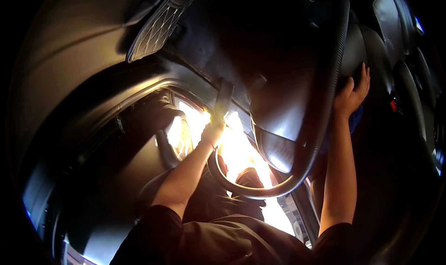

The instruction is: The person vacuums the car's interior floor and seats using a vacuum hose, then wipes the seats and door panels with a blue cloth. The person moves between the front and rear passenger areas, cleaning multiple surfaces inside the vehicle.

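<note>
Inside a car, my left hand (213,129) grips the end of a ribbed vacuum hose near its dark nozzle (224,92), over the door sill. Bright glare washes out part of that hand. From there the grey hose (258,192) loops down and curves up to the right past a leather seat (278,125). My right hand (352,92) rests against a leather seat surface (352,52) beyond the hose, with thumb and fingers apart and nothing seen in it. A bit of blue material (356,118) shows beside the right wrist.
A quilted panel with pale diamond stitching (153,35) juts in at the upper left. The open doorway lets in strong light below the left hand. The door sill trim (198,78) runs beside the nozzle. More seats stand at the right, near a red buckle part (393,105).
</note>
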A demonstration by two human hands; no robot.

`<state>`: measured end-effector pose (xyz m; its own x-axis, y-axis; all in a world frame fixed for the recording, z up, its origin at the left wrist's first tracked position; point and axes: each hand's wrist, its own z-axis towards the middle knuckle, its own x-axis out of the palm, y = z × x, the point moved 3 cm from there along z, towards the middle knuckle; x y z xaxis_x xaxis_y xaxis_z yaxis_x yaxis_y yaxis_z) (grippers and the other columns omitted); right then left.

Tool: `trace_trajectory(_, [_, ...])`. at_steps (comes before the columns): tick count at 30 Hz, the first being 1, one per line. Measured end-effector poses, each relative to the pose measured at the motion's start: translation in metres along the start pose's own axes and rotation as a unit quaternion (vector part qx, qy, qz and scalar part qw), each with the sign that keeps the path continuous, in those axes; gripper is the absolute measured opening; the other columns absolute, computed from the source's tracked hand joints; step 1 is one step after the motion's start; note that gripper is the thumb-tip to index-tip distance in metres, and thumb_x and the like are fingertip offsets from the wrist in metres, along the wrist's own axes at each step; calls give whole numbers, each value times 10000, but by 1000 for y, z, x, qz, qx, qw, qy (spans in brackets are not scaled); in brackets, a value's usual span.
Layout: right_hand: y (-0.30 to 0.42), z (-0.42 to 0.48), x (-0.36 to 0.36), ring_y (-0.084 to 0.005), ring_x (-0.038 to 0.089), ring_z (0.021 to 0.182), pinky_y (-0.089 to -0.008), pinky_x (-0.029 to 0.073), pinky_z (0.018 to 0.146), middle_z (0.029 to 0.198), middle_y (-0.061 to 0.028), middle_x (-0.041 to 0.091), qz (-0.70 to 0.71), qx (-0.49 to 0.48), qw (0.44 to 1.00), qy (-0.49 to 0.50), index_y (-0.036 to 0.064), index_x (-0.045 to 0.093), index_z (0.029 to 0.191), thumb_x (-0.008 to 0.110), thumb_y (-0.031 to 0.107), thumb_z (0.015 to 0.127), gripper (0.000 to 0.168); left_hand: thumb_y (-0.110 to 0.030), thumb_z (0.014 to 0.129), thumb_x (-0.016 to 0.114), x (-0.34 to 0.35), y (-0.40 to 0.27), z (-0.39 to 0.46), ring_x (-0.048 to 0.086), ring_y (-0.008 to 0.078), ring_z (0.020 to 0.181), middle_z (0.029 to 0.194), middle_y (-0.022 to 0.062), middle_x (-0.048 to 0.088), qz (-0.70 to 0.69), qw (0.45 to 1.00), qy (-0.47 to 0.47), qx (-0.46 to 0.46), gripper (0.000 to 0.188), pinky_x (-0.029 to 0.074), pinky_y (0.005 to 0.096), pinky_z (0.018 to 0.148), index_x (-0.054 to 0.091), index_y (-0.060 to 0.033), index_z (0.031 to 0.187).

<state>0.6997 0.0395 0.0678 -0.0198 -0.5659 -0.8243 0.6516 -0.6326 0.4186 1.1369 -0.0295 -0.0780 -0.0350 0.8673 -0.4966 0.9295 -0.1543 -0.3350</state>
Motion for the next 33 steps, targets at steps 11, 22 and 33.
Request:
trace_trajectory(11, [-9,6,7,-391,375,1436,-515,244,1196,1530,-207,448,18,-5,1000,6,92,504,1474,447,425,965,611,-442,1021,491,14,-48,11,695,406,895,1201,331,612,-15,998,-25,-49,550,577,431,731,444,7,1336])
trace_trajectory(22, [-9,4,9,-377,385,1427,-506,235,1189,1527,-199,455,23,-6,1000,7,74,509,1471,439,461,973,635,-474,1027,511,95,-6,-2,570,449,1264,1252,360,610,-131,985,-87,71,650,453,503,1045,352,-90,1527])
trace_trajectory(33, [-17,2,8,-361,399,1425,-485,266,1186,1521,-196,464,27,-26,999,5,86,508,1478,464,394,974,592,-502,1049,429,33,-49,29,668,442,944,1061,301,630,-41,998,-42,12,638,549,488,746,400,35,1392])
